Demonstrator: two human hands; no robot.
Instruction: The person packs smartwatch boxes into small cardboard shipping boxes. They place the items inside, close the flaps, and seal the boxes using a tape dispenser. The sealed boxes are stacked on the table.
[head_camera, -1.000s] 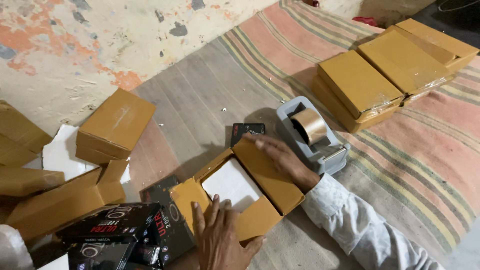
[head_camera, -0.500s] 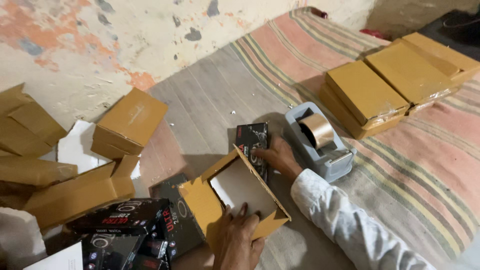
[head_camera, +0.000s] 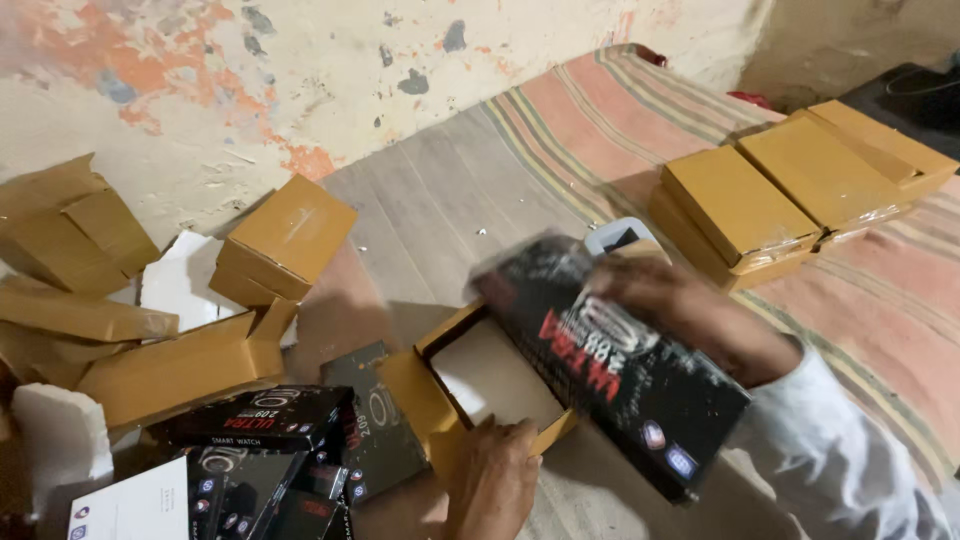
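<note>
- Black product box (head_camera: 610, 370): held in the right hand (head_camera: 690, 310), which is closed over its upper far end; the box is blurred, so the exact finger placement cannot be told.
- Position of the black product box: it hangs tilted above the right half of the open cardboard carton (head_camera: 470, 390), apart from the carton floor. Its long axis runs from upper left to lower right, across the carton's opening rather than in line with it.
- Left hand (head_camera: 495, 480): fingers curled over the near wall of the open cardboard carton, gripping the rim; it holds nothing else.
- Relation of hands: they are apart, the left at the carton's near edge, the right beyond and to the right of it. The right hand is the nearer to the black box; the left lies below and to the left of it.
- Carton interior: a pale liner shows on the floor.
- Left of the carton: a pile of similar black boxes (head_camera: 260, 450), flattened cardboard (head_camera: 170, 365) and a closed carton (head_camera: 285, 240).
- Far right: a row of closed cartons (head_camera: 800, 190) on a striped mat (head_camera: 600, 120).
- Partly hidden behind the black box: a grey tape dispenser (head_camera: 620, 235).
</note>
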